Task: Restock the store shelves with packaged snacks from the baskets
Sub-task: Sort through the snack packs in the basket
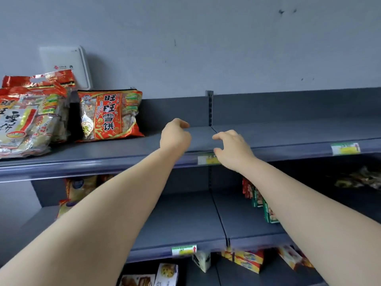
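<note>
- Left hand (176, 135): centre of frame, raised over the top shelf (288, 133), fingers loosely curled, holding nothing.
- Right hand (233, 149): just right of the left hand and slightly lower in the frame, over the shelf's front edge. Fingers are loosely curled with thumb and forefinger apart, holding nothing. The two hands are near each other but not touching.
- Price label (208, 159): on the top shelf's front rail, directly under the right hand and partly covered by it.
- Slotted upright (209, 108): at the shelf back, between and beyond the two hands.
- Red-orange snack bag (109, 115): stands on the top shelf left of the left hand, well apart from it, leaning slightly back.
- Larger snack bags (26, 118): stacked at the far left of the same shelf, just beside the red-orange bag.
- White flat device (66, 65): leans on the wall behind the bags, upper left of frame.
- Middle shelf (181, 219): a yellow packet (80, 186) at left behind the left forearm, green and red boxes (259, 199) behind the right forearm, dark packets (360, 178) at right, blurred.
- Bottom of frame: assorted boxes (243, 259) on the lowest shelf in view.
</note>
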A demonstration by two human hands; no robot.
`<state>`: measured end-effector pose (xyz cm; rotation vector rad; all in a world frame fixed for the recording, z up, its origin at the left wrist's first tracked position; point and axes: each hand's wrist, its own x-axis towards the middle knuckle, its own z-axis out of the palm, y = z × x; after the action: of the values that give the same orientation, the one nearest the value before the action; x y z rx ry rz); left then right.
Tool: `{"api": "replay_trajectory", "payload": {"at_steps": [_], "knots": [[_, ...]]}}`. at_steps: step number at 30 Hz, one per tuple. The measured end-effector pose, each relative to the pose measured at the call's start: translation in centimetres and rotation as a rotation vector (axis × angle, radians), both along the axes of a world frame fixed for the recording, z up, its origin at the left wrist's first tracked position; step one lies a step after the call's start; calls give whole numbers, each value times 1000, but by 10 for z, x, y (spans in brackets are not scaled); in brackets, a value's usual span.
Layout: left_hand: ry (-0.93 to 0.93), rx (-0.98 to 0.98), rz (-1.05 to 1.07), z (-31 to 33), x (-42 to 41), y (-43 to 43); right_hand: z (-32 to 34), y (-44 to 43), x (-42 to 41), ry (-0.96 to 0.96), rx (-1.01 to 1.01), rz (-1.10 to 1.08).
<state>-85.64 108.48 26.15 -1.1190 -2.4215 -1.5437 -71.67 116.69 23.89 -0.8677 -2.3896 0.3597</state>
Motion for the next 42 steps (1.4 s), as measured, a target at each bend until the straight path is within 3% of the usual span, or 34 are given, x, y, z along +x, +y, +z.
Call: {"api": "replay_trajectory", "payload": {"at_steps": [7,13,24,27,34,42], "knots": [[13,-152,-170,-66,125,42,-57,28,139,-121,-16,-99],[-34,-329,-357,-140,202,79,-123,55,228,-316,-161,-236],[-138,-691,-560,-269,255,138,-234,98,296,-570,-353,-316],[-246,-803,-605,-308,267,148,-269,109,308,-648,-417,-298],[-520,-1082,-547,-406,303,136,-346,118,336,-805,-645,-171],[-803,-1241,-319,-479,340,104,-401,145,351,-921,-743,4]]}}
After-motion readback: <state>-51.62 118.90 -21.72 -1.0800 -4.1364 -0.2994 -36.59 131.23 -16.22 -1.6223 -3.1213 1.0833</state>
